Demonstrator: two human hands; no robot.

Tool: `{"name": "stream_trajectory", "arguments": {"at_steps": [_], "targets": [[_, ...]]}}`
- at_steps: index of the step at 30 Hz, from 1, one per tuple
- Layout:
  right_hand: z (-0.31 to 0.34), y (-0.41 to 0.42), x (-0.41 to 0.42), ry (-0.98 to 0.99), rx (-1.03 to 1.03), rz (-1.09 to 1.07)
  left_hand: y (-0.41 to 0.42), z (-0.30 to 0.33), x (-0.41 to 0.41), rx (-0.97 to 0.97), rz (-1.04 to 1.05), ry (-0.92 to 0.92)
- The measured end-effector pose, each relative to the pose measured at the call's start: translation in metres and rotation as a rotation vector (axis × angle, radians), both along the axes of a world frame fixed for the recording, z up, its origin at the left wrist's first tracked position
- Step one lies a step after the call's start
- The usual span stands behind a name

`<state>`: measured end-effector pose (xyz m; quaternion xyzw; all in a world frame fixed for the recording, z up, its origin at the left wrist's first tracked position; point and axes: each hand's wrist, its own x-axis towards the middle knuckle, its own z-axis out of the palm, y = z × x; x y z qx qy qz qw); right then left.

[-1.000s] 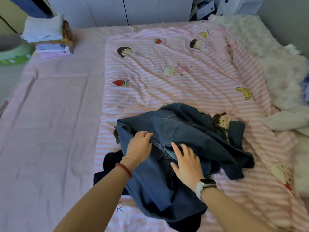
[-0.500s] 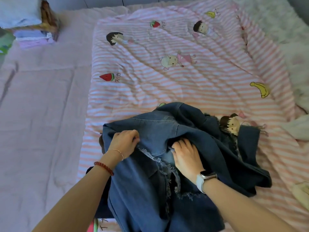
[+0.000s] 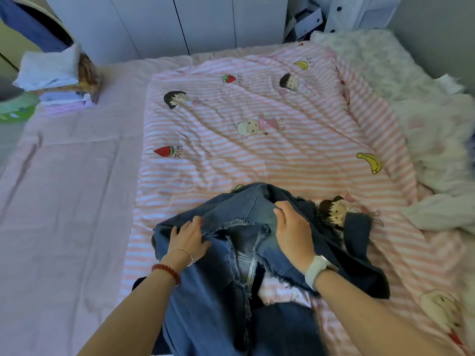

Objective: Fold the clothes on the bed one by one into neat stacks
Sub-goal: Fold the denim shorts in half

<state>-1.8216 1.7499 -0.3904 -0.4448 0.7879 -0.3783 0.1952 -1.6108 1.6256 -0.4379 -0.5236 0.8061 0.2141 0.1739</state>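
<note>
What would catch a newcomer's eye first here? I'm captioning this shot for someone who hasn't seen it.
The dark denim garment, bunched at the near middle of the bed, with the left hand and right hand gripping its frayed edge. Beneath it spreads the pink striped cartoon sheet, and a folded stack sits at the far left corner.

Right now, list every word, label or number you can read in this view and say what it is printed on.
No text here reads clearly.
Small black characters sit beside the watermelon, strawberry and banana prints on the striped pink sheet: too small and blurred to read.
The denim garment, both hands and the folded stack show no lettering.
</note>
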Motion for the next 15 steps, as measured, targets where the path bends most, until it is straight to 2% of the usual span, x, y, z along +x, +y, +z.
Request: {"name": "stream_trajectory", "arguments": {"at_steps": [3, 7, 9, 12, 15], "targets": [[0.017, 0.002, -0.004, -0.072, -0.081, 0.053, 0.003, 0.005, -0.011, 0.025, 0.09, 0.088], [0.045, 0.0, -0.01, -0.027, -0.142, 0.015, 0.006, 0.037, -0.028, -0.009, 0.16, 0.428], [0.065, 0.0, -0.018, 0.018, -0.096, 0.026, -0.001, 0.071, -0.026, -0.122, 0.139, 0.485], [0.105, 0.007, -0.026, 0.176, 0.019, 0.261, -0.008, 0.129, -0.013, -0.344, 0.079, 0.586], [0.142, 0.008, -0.029, 0.366, 0.217, 0.436, -0.008, 0.186, -0.002, -0.411, 0.083, 0.696]]}}
